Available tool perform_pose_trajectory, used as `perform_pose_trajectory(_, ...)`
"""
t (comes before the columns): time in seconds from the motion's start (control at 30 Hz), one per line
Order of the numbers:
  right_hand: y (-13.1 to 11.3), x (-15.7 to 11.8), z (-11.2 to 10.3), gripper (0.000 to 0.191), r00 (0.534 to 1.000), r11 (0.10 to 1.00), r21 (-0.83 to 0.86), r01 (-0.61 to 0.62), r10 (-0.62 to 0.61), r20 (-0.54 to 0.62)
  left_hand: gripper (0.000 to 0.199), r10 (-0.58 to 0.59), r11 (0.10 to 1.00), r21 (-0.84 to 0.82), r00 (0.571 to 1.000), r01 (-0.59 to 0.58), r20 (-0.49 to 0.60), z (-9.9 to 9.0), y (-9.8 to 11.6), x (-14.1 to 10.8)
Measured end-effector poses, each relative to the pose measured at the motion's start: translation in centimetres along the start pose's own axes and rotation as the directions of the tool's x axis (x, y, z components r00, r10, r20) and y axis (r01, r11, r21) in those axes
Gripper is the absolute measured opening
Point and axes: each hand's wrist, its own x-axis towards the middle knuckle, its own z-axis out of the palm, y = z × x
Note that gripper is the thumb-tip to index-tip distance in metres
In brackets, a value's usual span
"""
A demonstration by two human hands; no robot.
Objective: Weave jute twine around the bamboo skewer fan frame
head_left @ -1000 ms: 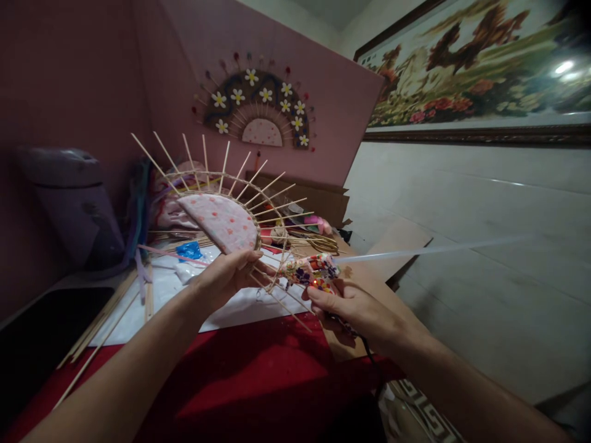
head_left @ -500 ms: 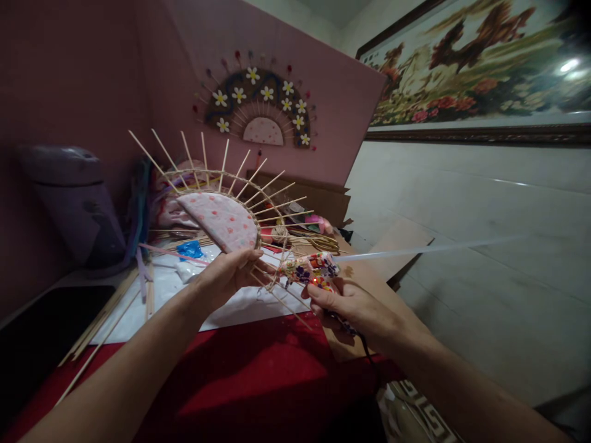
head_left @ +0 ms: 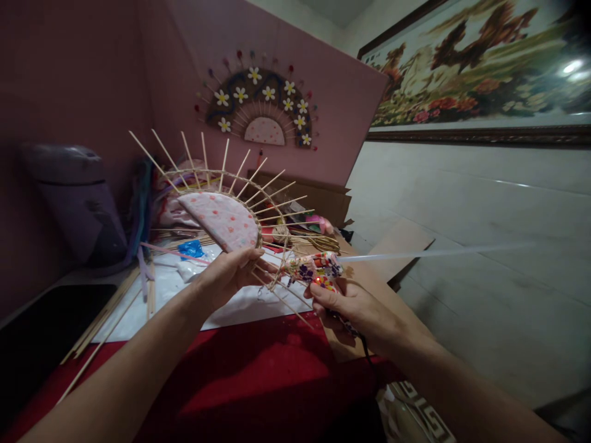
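Note:
My left hand is closed on the lower edge of a half-round craft piece, covered in pale cloth with reddish dots. Thin wooden sticks fan out from its curved rim, and a braided cord arcs across them. In my right hand is a flower-patterned glue gun with a small red light. A long translucent glue stick pokes out of its back end. The gun's nozzle is close to the cord and the lowest sticks; whether it touches them I cannot make out.
A finished fan-shaped piece with white flowers hangs on the pink board behind. Loose sticks lie at the left on white paper, by a blue packet. A purple bottle stands far left. Cardboard lies at right.
The glue gun and my right hand have shifted very slightly to the right. My left hand and the craft piece stay nearly still.

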Motion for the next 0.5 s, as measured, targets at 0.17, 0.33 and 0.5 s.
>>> perform_pose_trajectory(0.17, 0.04, 0.04, 0.01, 0.039, 0.999, 0.999, 0.010, -0.041, 0.041, -0.012, 0.022, -0.002, 1.000, 0.006, 1.000, 0.002, 0.007, -0.11, -0.08, 0.04)
perform_pose_trajectory(0.33, 0.05, 0.04, 0.13, 0.039, 1.000, 0.999, 0.029, -0.028, 0.027, 0.009, 0.024, 0.006, 1.000, 0.019, 1.000, -0.006, 0.017, -0.20, -0.11, 0.00)
perform_pose_trajectory(0.5, 0.22, 0.09, 0.22, 0.040, 1.000, 1.000, 0.027, -0.011, 0.011, 0.012, 0.025, -0.007, 1.000, 0.029, 1.000, 0.006, 0.013, -0.10, 0.06, -0.12)
